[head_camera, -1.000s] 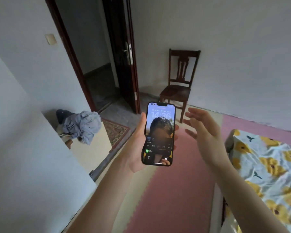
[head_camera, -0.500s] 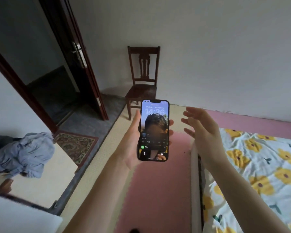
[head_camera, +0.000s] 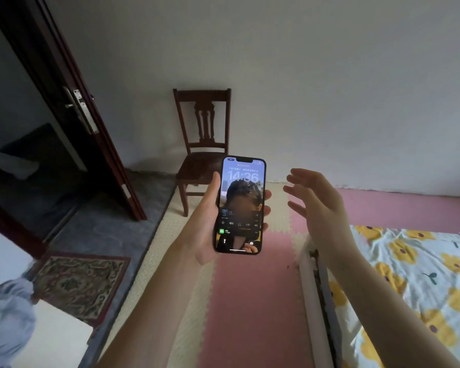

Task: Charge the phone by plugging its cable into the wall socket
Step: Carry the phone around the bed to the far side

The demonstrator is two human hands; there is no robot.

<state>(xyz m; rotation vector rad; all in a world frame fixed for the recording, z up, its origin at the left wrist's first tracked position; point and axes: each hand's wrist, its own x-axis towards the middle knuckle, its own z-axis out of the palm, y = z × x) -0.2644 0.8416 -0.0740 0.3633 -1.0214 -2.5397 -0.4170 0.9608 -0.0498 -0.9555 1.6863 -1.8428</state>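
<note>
A dark phone (head_camera: 241, 205) with its lock screen lit stands upright in the middle of the view. My left hand (head_camera: 206, 221) grips it from the left side, thumb along the left edge and fingertips showing at the right edge. To the right of the phone my right hand (head_camera: 318, 208) hovers apart from it, fingers spread and relaxed, holding nothing. No cable and no wall socket appear in view.
A dark wooden chair (head_camera: 202, 144) stands against the white wall ahead. An open dark door (head_camera: 72, 112) is at the left, a patterned rug (head_camera: 80, 285) below it. A bed with a flowered sheet (head_camera: 420, 288) is at the right. Pink and cream foam mats (head_camera: 250, 301) cover the floor.
The view has swung to the right: the door and rug slid left and the bed came further into view. Both hands keep their pose around the phone.
</note>
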